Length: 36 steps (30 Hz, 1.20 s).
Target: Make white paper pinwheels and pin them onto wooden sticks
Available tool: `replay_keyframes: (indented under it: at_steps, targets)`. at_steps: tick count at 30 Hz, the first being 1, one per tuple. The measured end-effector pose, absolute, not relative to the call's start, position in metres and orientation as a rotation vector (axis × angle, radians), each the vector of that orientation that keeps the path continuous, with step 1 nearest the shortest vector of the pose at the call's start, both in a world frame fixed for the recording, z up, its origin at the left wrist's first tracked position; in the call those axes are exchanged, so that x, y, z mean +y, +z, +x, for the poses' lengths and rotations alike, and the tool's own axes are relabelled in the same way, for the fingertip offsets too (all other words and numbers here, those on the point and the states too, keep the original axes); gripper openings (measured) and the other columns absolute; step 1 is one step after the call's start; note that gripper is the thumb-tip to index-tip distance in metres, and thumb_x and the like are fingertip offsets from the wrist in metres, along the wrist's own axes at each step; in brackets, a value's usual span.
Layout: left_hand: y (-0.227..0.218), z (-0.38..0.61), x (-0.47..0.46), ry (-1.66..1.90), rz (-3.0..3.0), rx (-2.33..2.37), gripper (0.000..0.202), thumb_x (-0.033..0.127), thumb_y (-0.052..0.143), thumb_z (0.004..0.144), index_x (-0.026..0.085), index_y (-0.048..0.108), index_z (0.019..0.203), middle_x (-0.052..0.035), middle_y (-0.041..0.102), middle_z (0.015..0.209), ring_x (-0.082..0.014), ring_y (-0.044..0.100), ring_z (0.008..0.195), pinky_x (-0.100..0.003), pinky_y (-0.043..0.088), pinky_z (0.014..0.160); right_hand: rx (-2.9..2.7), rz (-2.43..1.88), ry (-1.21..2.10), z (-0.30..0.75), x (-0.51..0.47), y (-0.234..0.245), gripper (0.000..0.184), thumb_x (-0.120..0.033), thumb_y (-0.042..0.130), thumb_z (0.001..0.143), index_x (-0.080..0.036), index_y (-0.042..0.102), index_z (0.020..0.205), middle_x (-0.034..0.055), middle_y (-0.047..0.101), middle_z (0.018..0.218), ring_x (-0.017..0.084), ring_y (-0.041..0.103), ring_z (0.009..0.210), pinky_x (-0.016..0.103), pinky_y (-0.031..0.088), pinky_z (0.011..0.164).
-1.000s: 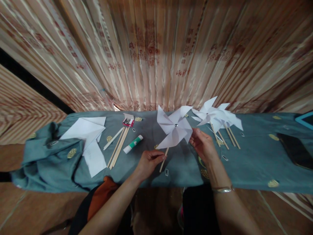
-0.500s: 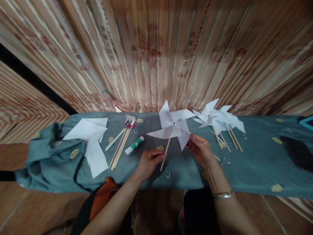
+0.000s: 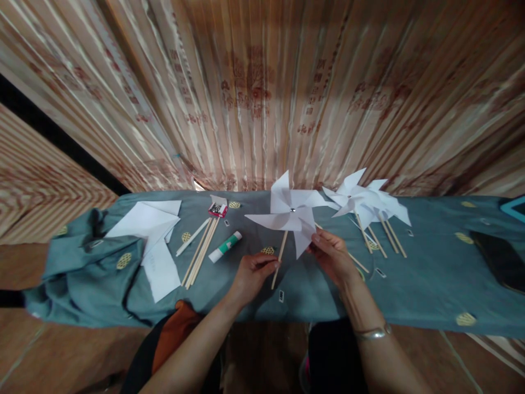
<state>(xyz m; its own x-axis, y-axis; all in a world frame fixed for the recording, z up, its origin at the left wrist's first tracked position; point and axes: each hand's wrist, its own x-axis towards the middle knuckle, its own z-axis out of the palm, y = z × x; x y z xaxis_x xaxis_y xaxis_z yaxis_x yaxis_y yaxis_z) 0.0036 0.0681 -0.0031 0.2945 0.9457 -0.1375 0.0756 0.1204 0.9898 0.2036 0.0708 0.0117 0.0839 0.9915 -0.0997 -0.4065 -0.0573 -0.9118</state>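
Note:
A white paper pinwheel (image 3: 292, 210) on a wooden stick, with a shiny pin head at its centre, is held up above the cloth. My left hand (image 3: 255, 275) pinches the stick between thumb and fingers, below the blades. My right hand (image 3: 331, 256) is closed on the tip of the lower right blade. Several finished-looking pinwheels (image 3: 365, 202) lie overlapping just to the right, their sticks pointing toward me. Left of the held one lies a glue stick (image 3: 225, 247) with a green label.
A grey-green patterned cloth (image 3: 435, 262) covers the narrow table. On the left lie white paper sheets (image 3: 143, 221), wooden sticks (image 3: 200, 254), a white pen-like rod (image 3: 192, 238) and a small red box (image 3: 217, 208) of pins. A dark phone (image 3: 498, 260) lies far right. Behind hangs a patterned curtain (image 3: 258, 98).
The pinwheel's blades have turned slightly, the top one moving right and the lower one left. My right hand has shifted a little left and down with the blade tip.

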Motion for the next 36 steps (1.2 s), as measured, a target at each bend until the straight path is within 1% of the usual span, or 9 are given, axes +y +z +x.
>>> replay_keyframes:
  at_steps: [7, 11, 14, 22, 28, 32, 36]
  targets:
    - [-0.001, 0.003, 0.068, 0.857, 1.321, 1.090, 0.018, 0.033, 0.067, 0.072, 0.017, 0.077, 0.075, -0.0032, 0.070, 0.073, -0.0173, 0.059, 0.071, -0.028, 0.044, 0.067, -0.770, -0.995, 1.375, 0.201, 0.070, 0.014, 0.027, -0.043, 0.085, 0.061, -0.021, 0.073, 0.071, -0.0008, 0.065, 0.060, 0.010, 0.055, 0.055, 0.021, 0.047, 0.052]
    - [-0.003, 0.003, 0.069, 0.878, 1.321, 1.079, 0.018, 0.033, 0.068, 0.071, 0.017, 0.076, 0.074, -0.0029, 0.069, 0.072, -0.0170, 0.059, 0.070, -0.028, 0.044, 0.066, -0.771, -0.980, 1.408, 0.200, 0.069, 0.014, 0.027, -0.042, 0.084, 0.061, -0.021, 0.074, 0.073, -0.0008, 0.066, 0.060, 0.010, 0.056, 0.055, 0.021, 0.048, 0.051]
    - [-0.004, 0.004, 0.069, 0.874, 1.319, 1.080, 0.018, 0.034, 0.068, 0.071, 0.017, 0.076, 0.072, -0.0026, 0.069, 0.070, -0.0168, 0.058, 0.070, -0.027, 0.044, 0.066, -0.780, -0.972, 1.434, 0.198, 0.069, 0.014, 0.024, -0.041, 0.084, 0.062, -0.021, 0.074, 0.071, -0.0008, 0.066, 0.060, 0.011, 0.057, 0.054, 0.021, 0.048, 0.051]
    - [-0.003, 0.006, 0.067, 0.861, 1.311, 1.063, 0.019, 0.034, 0.068, 0.072, 0.016, 0.076, 0.073, -0.0018, 0.068, 0.071, -0.0156, 0.057, 0.069, -0.027, 0.042, 0.067, -0.793, -0.954, 1.499, 0.190, 0.066, 0.020, 0.025, -0.040, 0.087, 0.058, -0.021, 0.075, 0.068, -0.0015, 0.068, 0.060, 0.009, 0.059, 0.055, 0.019, 0.048, 0.054]
    - [-0.002, 0.007, 0.066, 0.874, 1.295, 1.005, 0.018, 0.033, 0.068, 0.075, 0.017, 0.077, 0.076, -0.0019, 0.068, 0.072, -0.0186, 0.060, 0.078, -0.029, 0.044, 0.076, -0.856, -0.932, 1.518, 0.185, 0.065, 0.018, 0.023, -0.039, 0.084, 0.063, -0.021, 0.077, 0.075, -0.0003, 0.070, 0.064, 0.009, 0.058, 0.057, 0.020, 0.046, 0.056]
    - [0.000, 0.007, 0.066, 0.886, 1.288, 0.942, 0.019, 0.030, 0.067, 0.075, 0.018, 0.078, 0.084, -0.0028, 0.072, 0.080, -0.0210, 0.063, 0.086, -0.031, 0.045, 0.084, -0.899, -0.931, 1.529, 0.182, 0.065, 0.018, 0.022, -0.040, 0.083, 0.064, -0.021, 0.077, 0.073, 0.0013, 0.072, 0.068, 0.009, 0.058, 0.058, 0.021, 0.045, 0.057]
    - [-0.001, 0.007, 0.066, 0.892, 1.287, 0.949, 0.020, 0.031, 0.067, 0.076, 0.019, 0.078, 0.088, -0.0039, 0.075, 0.088, -0.0217, 0.065, 0.088, -0.032, 0.046, 0.085, -0.933, -0.942, 1.543, 0.177, 0.064, 0.019, 0.023, -0.041, 0.082, 0.065, -0.021, 0.078, 0.074, 0.0024, 0.073, 0.069, 0.009, 0.058, 0.058, 0.021, 0.045, 0.058]
